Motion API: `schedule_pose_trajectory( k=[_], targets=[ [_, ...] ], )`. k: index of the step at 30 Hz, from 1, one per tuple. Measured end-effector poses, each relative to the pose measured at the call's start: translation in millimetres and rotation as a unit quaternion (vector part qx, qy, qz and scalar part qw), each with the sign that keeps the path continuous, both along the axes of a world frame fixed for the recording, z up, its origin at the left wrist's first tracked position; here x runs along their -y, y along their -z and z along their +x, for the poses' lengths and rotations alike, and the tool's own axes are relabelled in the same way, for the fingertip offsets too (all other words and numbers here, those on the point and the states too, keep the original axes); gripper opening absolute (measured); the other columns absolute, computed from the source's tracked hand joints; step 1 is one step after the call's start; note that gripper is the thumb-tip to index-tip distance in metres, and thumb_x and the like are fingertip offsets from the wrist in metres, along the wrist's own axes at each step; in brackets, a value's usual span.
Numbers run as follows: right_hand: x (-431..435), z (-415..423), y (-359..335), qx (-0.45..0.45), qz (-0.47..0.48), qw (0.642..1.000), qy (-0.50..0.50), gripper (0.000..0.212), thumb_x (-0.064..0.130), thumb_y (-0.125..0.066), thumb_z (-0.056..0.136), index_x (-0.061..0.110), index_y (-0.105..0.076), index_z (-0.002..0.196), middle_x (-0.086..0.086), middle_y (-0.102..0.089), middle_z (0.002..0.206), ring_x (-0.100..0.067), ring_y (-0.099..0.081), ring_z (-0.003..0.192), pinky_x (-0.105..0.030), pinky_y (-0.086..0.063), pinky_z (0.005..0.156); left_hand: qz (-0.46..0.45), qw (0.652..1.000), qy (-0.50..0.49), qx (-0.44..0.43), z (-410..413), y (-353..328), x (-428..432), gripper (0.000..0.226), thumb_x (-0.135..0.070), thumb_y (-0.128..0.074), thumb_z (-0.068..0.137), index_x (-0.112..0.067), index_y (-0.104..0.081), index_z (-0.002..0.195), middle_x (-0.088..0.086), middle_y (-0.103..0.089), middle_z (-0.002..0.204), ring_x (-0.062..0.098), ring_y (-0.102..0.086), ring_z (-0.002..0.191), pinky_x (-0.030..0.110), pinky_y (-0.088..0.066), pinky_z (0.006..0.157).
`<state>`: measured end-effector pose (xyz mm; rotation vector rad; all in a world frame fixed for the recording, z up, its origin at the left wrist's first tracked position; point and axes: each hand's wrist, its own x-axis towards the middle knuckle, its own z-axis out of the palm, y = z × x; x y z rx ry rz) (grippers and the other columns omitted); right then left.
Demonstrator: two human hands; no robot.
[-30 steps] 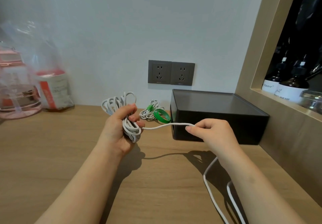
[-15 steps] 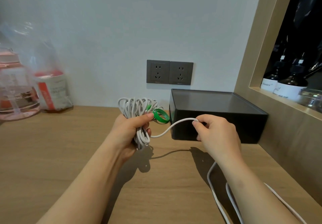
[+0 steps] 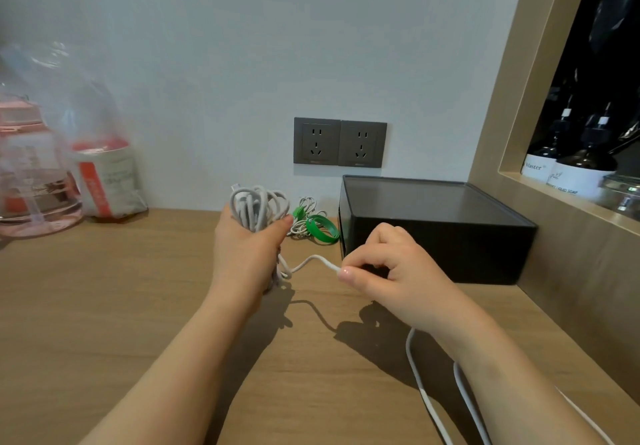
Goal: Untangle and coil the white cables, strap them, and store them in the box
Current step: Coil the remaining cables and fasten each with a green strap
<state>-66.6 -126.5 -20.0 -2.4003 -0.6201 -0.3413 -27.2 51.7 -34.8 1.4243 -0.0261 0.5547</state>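
Wooden counter [image 3: 104, 306]: black box [image 3: 433, 236] sat back-right, small strapped coil [image 3: 304, 214] and green strap [image 3: 322, 230] just left of it. Pink jug [image 3: 31, 181] and packet [image 3: 107, 181] back-left. White cable [image 3: 426, 392] trailed off the near-right edge.

Our right hand [image 3: 394, 271] has come left, closer to our left hand [image 3: 246, 254]. The stretch of white cable [image 3: 313, 257] between them, taut a second ago, is now short and sags in a curve. The coil [image 3: 258, 207], which splayed out to the left, now stands bunched and upright above our left fist.
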Motion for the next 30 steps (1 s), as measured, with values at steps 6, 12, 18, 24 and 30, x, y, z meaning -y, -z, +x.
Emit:
schedule_pose_trajectory(
  k=[6,12,18,24,30],
  targets=[
    [7.5,3.4,0.8,0.080,-0.025,0.995,0.053,0.018,0.023,-0.051,0.093,0.025,-0.065,0.105,0.023,-0.045,0.098,0.001,-0.047,0.095,-0.019,-0.046,0.081,0.117,0.993,0.026,0.006,-10.3,-4.6,11.6,0.028,-0.006,-0.071,0.080,-0.026,-0.052,0.085,-0.003,-0.058,0.074,0.009,-0.053,0.060,0.019,-0.047,0.053],
    [10.0,-1.9,-4.5,0.091,-0.102,0.984,0.111,0.010,0.029,-0.046,0.095,0.032,-0.046,0.104,0.019,-0.047,0.081,-0.005,-0.053,0.076,-0.024,-0.050,0.068,-0.044,0.985,0.153,-0.064,-9.3,-5.7,10.6,0.011,-0.003,-0.064,0.084,-0.009,-0.055,0.087,0.000,-0.053,0.057,0.009,-0.047,0.044,0.024,-0.042,0.042],
    [8.2,-5.2,-4.2,0.001,-0.216,0.976,0.038,0.015,0.033,-0.053,0.092,0.032,-0.063,0.102,0.017,-0.053,0.091,-0.003,-0.053,0.088,-0.026,-0.050,0.080,-0.301,0.930,0.200,-0.058,-2.7,-7.6,2.8,0.012,-0.002,-0.054,0.089,-0.009,-0.050,0.080,-0.002,-0.051,0.051,0.004,-0.045,0.039,0.017,-0.040,0.037],
    [-5.5,-10.1,-3.0,-0.089,-0.110,0.985,-0.102,0.009,0.034,-0.057,0.088,0.030,-0.065,0.090,0.015,-0.058,0.077,-0.002,-0.055,0.074,-0.021,-0.049,0.068,-0.062,0.995,0.074,-0.035,-0.4,-0.7,3.1,0.015,-0.002,-0.066,0.082,-0.007,-0.056,0.092,0.001,-0.056,0.065,0.009,-0.054,0.052,0.025,-0.048,0.049],
    [-2.1,-4.1,1.1,0.053,-0.019,0.998,-0.041,0.024,0.053,-0.046,0.081,0.033,-0.059,0.082,0.016,-0.057,0.072,-0.002,-0.056,0.071,-0.029,-0.051,0.065,0.094,0.982,0.158,-0.040,-5.7,3.3,13.8,0.020,-0.004,-0.071,0.079,-0.010,-0.058,0.093,0.012,-0.063,0.078,0.025,-0.061,0.063,0.034,-0.054,0.057]
  ],
)
